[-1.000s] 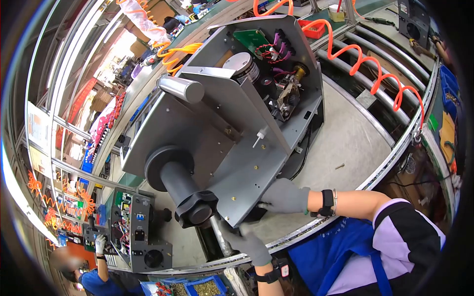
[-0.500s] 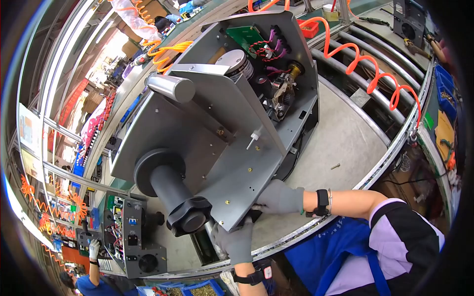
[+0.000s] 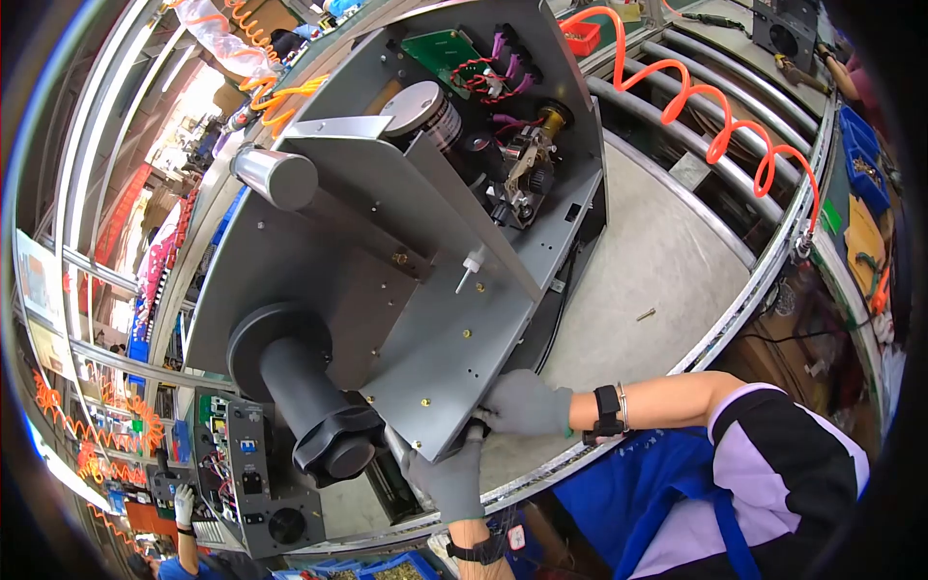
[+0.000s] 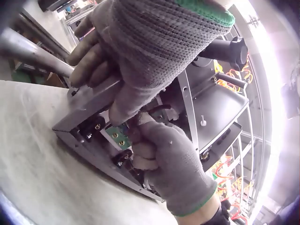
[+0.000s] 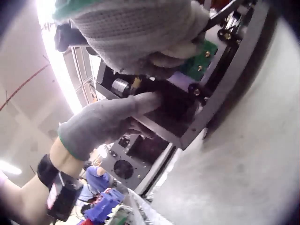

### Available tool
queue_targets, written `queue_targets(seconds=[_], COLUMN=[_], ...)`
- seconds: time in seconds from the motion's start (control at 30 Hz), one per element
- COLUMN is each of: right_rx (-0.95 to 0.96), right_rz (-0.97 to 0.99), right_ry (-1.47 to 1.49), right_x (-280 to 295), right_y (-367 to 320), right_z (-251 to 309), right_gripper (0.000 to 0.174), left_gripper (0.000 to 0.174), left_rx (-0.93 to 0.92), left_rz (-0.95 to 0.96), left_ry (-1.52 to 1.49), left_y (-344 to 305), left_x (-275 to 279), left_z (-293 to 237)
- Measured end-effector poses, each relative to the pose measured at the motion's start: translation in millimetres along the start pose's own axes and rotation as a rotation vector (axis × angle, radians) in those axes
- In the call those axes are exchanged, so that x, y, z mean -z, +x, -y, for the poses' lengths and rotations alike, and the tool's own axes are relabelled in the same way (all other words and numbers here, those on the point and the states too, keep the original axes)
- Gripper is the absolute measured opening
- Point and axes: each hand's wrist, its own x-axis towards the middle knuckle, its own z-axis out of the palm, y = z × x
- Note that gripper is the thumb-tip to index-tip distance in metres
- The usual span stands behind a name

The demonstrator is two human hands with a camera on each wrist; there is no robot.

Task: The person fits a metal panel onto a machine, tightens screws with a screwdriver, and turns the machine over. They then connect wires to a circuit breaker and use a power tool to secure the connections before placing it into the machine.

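A grey metal machine housing [image 3: 435, 372] stands tilted on the worktable, with a black roller and knob [image 3: 333, 445] on its side. Both hands wear grey gloves and work at its near lower corner. My left hand [image 3: 449, 478] grips the frame edge [image 4: 89, 105], its fingers outside and its thumb reaching into the opening. Close beside it, my right hand [image 3: 527, 404] reaches into the underside, fingers curled around a black cable [image 5: 222, 18]. Near those fingertips a small green circuit board [image 4: 117, 136] shows inside the housing. What the right fingertips touch deeper in is hidden.
A loose screw [image 3: 646, 314] lies on the metal tabletop [image 3: 667, 261]. Conveyor rollers [image 3: 715, 169] and a coiled orange air hose [image 3: 677, 87] are at the far right. Another machine [image 3: 256, 474] stands at left, near a person's gloved hand [image 3: 184, 503]. Blue bins [image 3: 416, 565] sit below.
My left hand has moved up to the housing's corner and taken hold of its edge beside the right hand. The right hand stays at the underside. The head view has shifted.
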Motion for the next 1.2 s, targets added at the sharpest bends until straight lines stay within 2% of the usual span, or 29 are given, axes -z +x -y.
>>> queue_targets(seconds=[0.03, 0.13, 0.23, 0.43, 0.57, 0.67, 0.77, 0.87, 0.97, 1.07, 1.17, 1.2], right_rx=[-0.014, 0.013, 0.074, 0.087, 0.129, 0.11, 0.13, 0.109, 0.219, 0.278, 0.034, -0.134], right_rz=[-0.013, -0.062, -0.099, -0.1, -0.167, -0.1, -0.167, -0.136, -0.266, -0.531, -0.237, -0.174], right_ry=[0.001, -0.045, -0.066, -0.081, -0.037, -0.112, -0.078, -0.106, -0.102, -0.178, 0.452, 0.73], right_x=[-2.0, -6.3, -4.7, 5.8, -4.8, 6.2, -6.9, 0.7, 2.0, 16.4, -8.7, -15.3], right_y=[-0.3, -2.9, -3.0, -4.0, 0.3, -5.1, 1.1, 3.5, 0.5, -29.4, -64.9, -62.8], right_z=[2.1, 0.6, 1.1, 13.2, 0.5, 12.9, 2.0, 5.8, 8.4, 36.4, 34.6, 32.2], right_gripper=[0.029, 0.029, 0.03, 0.026, 0.023, 0.021, 0.021, 0.02, 0.021, 0.025, 0.031, 0.032], left_gripper=[0.057, 0.051, 0.038, 0.037, 0.035, 0.035, 0.037, 0.037, 0.034, 0.036, 0.039, 0.039], left_rx=[-0.014, -0.134, -0.396, -0.34, -0.31, -0.325, -0.337, -0.296, -0.245, -0.223, -0.188, -0.171], left_rz=[-0.015, -0.074, -0.246, -0.191, -0.23, -0.229, -0.23, -0.256, -0.27, -0.264, -0.289, -0.284], left_ry=[0.193, 0.276, 0.324, 0.246, 0.279, 0.214, 0.231, 0.266, 0.254, 0.313, 0.258, 0.241], left_y=[-2.2, -5.4, -3.6, -5.6, -9.4, -4.2, -7.1, -9.9, -11.2, -10.4, -10.3, -11.7], left_x=[8.5, 14.7, 12.9, 15.3, 12.3, 12.2, 12.1, 12.8, 5.5, 0.4, -4.1, -4.6], left_z=[-17.2, -27.6, -21.2, -24.2, -32.4, -27.3, -26.9, -29.5, -14.8, -10.2, -3.8, -1.8])
